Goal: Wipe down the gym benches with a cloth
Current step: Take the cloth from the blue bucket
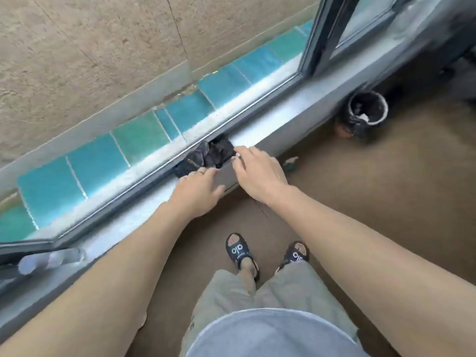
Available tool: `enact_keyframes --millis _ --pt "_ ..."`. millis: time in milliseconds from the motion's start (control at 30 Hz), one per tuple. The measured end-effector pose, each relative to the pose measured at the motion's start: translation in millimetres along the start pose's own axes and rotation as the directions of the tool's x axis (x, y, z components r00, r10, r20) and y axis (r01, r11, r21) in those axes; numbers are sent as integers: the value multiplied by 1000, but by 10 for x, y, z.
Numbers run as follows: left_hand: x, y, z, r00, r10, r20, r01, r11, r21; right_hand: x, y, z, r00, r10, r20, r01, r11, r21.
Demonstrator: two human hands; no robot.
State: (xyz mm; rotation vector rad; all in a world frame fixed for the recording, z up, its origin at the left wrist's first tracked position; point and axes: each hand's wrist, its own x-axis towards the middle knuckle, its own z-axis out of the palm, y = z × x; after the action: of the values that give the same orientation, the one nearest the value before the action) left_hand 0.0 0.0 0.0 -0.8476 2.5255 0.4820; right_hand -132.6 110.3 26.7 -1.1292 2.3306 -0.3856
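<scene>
A crumpled black cloth (211, 157) lies on a low grey window sill (278, 124) that runs across the view. My left hand (198, 191) reaches onto the sill, its fingertips at the cloth's near edge. Just right of it, my right hand (257, 173) has its fingertips touching the cloth's right side. The fingers of both hands are stretched out, not curled round the cloth. No gym bench is in view.
A dark bucket (367, 113) stands on the brown floor below the sill at the right. An open window frame (316, 37) rises at the upper right. Teal roof panels (144, 135) lie outside. My sandalled feet (242, 253) stand near the sill.
</scene>
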Motion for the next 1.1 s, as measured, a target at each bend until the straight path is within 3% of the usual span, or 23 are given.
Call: enact_keyframes --millis 267,500,667,833,1100 --pt "100 1354 279 965 193 176 -214 971 109 -666 1200 -95 957 275 -90 -259 954 150" --pt "-43 2954 802 867 391 308 -469 850 242 -1837 2485 -215 831 540 -132 -475 813 336" --pt "-330 4184 1263 757 520 396 -637 723 269 -2790 3376 -233 673 726 -140 -600 647 471" --pt "-644 5262 1640 597 623 506 -796 538 278 -3683 4141 -180 476 867 -149 -664 465 586" --pt "-898 6699 2272 335 663 669 -941 196 277 -4729 5011 15 157 985 -70 -640 155 752"
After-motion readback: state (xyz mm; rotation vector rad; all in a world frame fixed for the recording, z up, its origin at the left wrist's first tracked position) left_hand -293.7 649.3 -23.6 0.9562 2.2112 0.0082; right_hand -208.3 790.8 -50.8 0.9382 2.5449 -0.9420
